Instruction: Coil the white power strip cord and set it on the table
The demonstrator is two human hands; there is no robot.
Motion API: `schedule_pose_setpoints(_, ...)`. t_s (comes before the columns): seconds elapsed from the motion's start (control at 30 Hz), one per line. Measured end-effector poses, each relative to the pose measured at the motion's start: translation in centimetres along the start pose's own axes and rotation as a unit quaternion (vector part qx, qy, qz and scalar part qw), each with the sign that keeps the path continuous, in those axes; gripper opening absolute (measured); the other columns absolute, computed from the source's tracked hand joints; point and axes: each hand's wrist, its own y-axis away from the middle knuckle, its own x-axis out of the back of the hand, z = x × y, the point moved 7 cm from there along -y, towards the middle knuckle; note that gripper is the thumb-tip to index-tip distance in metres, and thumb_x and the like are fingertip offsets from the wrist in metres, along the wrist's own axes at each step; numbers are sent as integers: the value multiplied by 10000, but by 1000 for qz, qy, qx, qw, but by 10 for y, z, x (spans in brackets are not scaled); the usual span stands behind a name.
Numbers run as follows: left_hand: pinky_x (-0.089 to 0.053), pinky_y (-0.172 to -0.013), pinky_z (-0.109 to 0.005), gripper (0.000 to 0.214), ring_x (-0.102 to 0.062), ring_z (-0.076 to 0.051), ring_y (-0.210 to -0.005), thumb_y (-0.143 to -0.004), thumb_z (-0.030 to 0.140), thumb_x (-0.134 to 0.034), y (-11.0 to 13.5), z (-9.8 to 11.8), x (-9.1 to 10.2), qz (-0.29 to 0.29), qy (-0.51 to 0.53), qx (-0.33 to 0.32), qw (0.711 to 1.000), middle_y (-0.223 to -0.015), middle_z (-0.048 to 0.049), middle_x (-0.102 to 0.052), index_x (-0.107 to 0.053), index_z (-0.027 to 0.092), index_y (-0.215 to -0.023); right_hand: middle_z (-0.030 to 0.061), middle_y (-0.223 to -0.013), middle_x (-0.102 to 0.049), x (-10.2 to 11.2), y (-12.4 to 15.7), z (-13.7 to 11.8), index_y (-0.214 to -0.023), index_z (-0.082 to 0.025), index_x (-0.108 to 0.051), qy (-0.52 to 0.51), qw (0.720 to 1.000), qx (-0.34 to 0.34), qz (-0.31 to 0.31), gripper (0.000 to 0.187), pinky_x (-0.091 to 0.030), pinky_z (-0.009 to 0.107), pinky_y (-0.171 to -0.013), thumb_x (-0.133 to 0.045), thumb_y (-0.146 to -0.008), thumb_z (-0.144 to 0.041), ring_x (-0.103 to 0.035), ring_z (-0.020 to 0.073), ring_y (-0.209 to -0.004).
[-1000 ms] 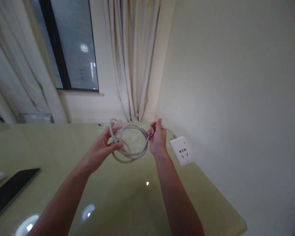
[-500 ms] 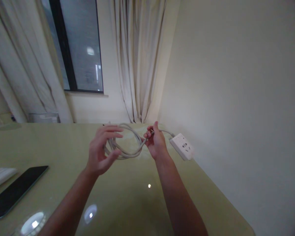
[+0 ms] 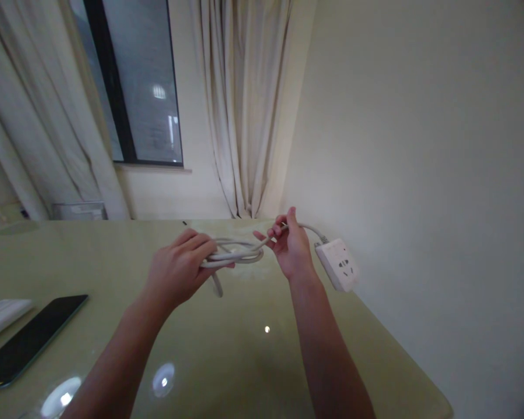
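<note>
A white power cable [image 3: 240, 254] is gathered into a flat coil between my hands, above the glossy yellow-green table [image 3: 227, 361]. My left hand [image 3: 181, 269] is closed round the left side of the coil, with a short cable end hanging below the fingers. My right hand [image 3: 290, 247] pinches the cable just before it runs on to a white socket block [image 3: 339, 265]. The socket block hangs tilted at the right, near the wall.
A dark phone or tablet [image 3: 30, 338] lies on the table at the left, beside a white object [image 3: 2, 316] at the frame edge. Curtains [image 3: 240, 105] and a window [image 3: 131, 87] stand behind the table. A bare wall [image 3: 419, 174] runs along the table's right edge.
The open loop of cable has flattened into a tight bundle as my left hand closed over it. My right hand and the socket block moved slightly right and up.
</note>
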Motion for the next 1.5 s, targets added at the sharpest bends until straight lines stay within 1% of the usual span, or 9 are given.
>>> schedule_pose_setpoints(0.2,-439,-610,-307,482,-586,-196,-621,-970,585,-565,-1,-21,-2,5,163,184,969,-615,-25,-631,-659,229,-660,8,-703,-700,-3,1,0,-747,-189,-671,92,993,27,-62,398,-646,335,-726,-829,-820,-547,-708,174,-726)
schedule_pose_setpoints(0.37,-506,-557,-267,359,-659,-174,-597,-907,532,-681,8,-42,-8,78,342,292,890,-714,1,-716,-751,203,-1031,51,-923,-791,-12,-1,11,-877,-177,-762,117,981,28,-153,277,-633,329,-873,-894,-756,-388,-755,178,-884)
schedule_pose_setpoints(0.5,-563,-654,-291,448,-734,-202,-687,-944,534,-633,11,-49,-23,40,292,274,915,-856,-41,-794,-768,203,-1214,55,-888,-806,-8,-11,26,-926,-177,-775,128,982,33,-133,319,-631,315,-828,-918,-714,-368,-773,170,-802)
schedule_pose_setpoints(0.7,-564,-846,-352,450,-780,-284,-936,-990,531,-539,9,-42,-41,-24,167,245,955,-1041,-92,-832,-791,252,-1237,71,-828,-819,-11,-24,61,-900,-175,-786,142,982,12,-121,336,-611,295,-765,-919,-688,-401,-773,178,-754)
schedule_pose_setpoints(0.87,-536,-756,-309,447,-770,-254,-851,-989,546,-538,11,-43,-50,-57,179,239,953,-935,-63,-832,-803,257,-1203,74,-794,-810,-14,-29,70,-825,-188,-785,166,975,30,-142,345,-616,293,-755,-912,-704,-486,-775,190,-752)
schedule_pose_setpoints(1.07,-541,-672,-274,453,-741,-217,-728,-949,569,-584,17,-65,-50,-3,277,287,917,-778,-38,-796,-828,214,-1087,57,-861,-812,5,-32,45,-827,-189,-740,137,981,129,-46,323,-632,265,-702,-886,-754,-468,-764,158,-741)
schedule_pose_setpoints(1.2,-565,-847,-326,430,-781,-266,-928,-965,554,-581,12,-56,-45,-23,215,260,941,-1019,-64,-838,-815,260,-1173,70,-769,-800,8,-34,57,-796,-169,-749,111,991,78,-20,355,-620,267,-636,-915,-705,-470,-746,171,-665)
schedule_pose_setpoints(1.33,-548,-888,-370,416,-774,-320,-1038,-989,555,-566,8,-39,-48,-70,115,218,967,-1200,-87,-808,-805,289,-1202,67,-711,-783,-10,-30,76,-719,-153,-766,150,984,58,-82,346,-580,245,-651,-883,-736,-478,-722,152,-639)
schedule_pose_setpoints(1.5,-543,-817,-336,415,-789,-290,-963,-1024,528,-504,12,-45,-51,-72,134,234,960,-1019,-60,-842,-806,294,-1185,55,-825,-808,-10,-30,77,-797,-167,-782,113,990,59,-66,264,-549,220,-693,-863,-736,-410,-724,131,-729)
